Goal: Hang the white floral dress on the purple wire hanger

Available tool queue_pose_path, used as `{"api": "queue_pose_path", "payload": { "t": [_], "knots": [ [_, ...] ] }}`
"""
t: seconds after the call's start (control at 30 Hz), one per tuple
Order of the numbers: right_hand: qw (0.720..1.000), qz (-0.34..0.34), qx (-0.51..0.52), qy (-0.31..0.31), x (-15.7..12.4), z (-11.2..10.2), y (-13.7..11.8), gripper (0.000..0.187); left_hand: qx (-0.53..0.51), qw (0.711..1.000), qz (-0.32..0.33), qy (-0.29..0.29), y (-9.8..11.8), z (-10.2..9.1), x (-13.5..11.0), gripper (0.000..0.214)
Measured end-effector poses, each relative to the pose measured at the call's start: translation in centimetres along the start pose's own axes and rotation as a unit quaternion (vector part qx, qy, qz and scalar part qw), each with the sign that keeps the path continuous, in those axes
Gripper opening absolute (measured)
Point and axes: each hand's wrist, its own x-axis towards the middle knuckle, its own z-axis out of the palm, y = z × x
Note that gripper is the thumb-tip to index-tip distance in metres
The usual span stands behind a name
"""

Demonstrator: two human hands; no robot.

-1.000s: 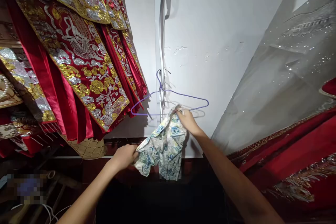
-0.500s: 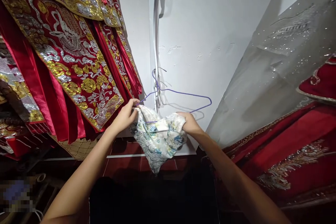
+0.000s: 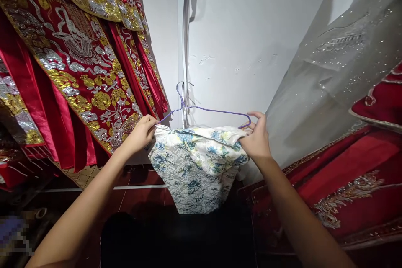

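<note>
A white garment with blue and yellow flowers is spread wide across the lower part of a purple wire hanger. My left hand is closed on the garment's left upper corner, beside the hanger's left end. At the other side, my right hand grips the garment's right upper edge, its index finger and thumb around the hanger's right bend. The hanger's hook rises in front of a narrow white upright strip at the wall. The hanger's lower bar is mostly hidden by the cloth.
Red garments with gold and silver embroidery hang close on the left. A sheer sparkling white gown and a red beaded garment hang on the right. Ahead stands a white wall; dark red floor tiles lie below.
My right hand has moved right to the hanger's right end, stretching the bunched garment out wide. My left hand has shifted slightly left, still gripping the cloth.
</note>
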Motion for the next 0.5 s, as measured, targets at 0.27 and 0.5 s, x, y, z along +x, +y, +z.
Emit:
{"api": "queue_pose_path", "payload": {
  "t": [0.27, 0.5],
  "knots": [
    [0.975, 0.0, -0.011, -0.221, 2.4, -4.1, -1.9, 0.024, -0.05, 0.989, -0.134, 0.04, -0.7, -0.5, -0.8, 0.03],
    [0.934, 0.143, 0.249, -0.215, 1.5, -1.6, -2.6, 0.035, -0.179, 0.961, -0.178, 0.117, -0.1, -0.6, 0.2, 0.025]
  ]
}}
